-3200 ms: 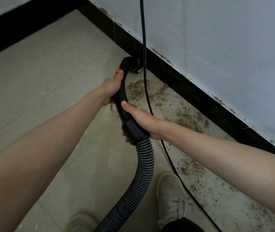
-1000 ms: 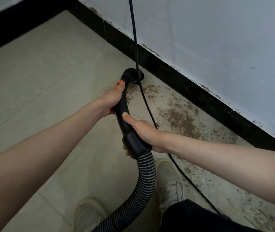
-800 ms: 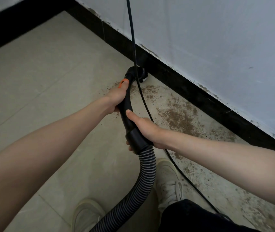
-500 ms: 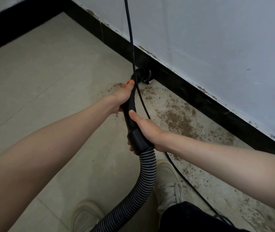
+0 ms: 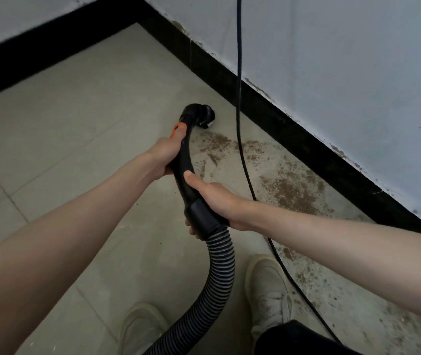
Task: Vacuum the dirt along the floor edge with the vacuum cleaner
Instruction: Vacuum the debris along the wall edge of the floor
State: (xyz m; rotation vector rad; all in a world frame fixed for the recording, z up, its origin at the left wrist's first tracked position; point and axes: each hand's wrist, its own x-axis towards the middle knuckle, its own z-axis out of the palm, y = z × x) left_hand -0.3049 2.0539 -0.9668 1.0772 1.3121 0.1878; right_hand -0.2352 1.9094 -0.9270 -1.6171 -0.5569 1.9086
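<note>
You grip the black vacuum wand [image 5: 182,160] in both hands, its nozzle [image 5: 202,116] set on the tiled floor [image 5: 76,119] just short of the black baseboard [image 5: 268,108], at the near end of the brown dirt [image 5: 291,188] strewn along the wall's foot. Your left hand [image 5: 164,158] wraps the upper wand below its orange tab [image 5: 178,129], fingers curled tight round the tube. Your right hand [image 5: 214,201] clamps the collar where the one ribbed hose [image 5: 217,283] joins, thumb laid along the wand, fingers closed underneath. Compared with half a second ago, the nozzle sits farther out from the baseboard, and the room's corner has come into view. One black power cord [image 5: 240,124] hangs down the grey wall [image 5: 332,60] and trails across the dirt. Your two pale shoes [image 5: 268,290] stand below.
</note>
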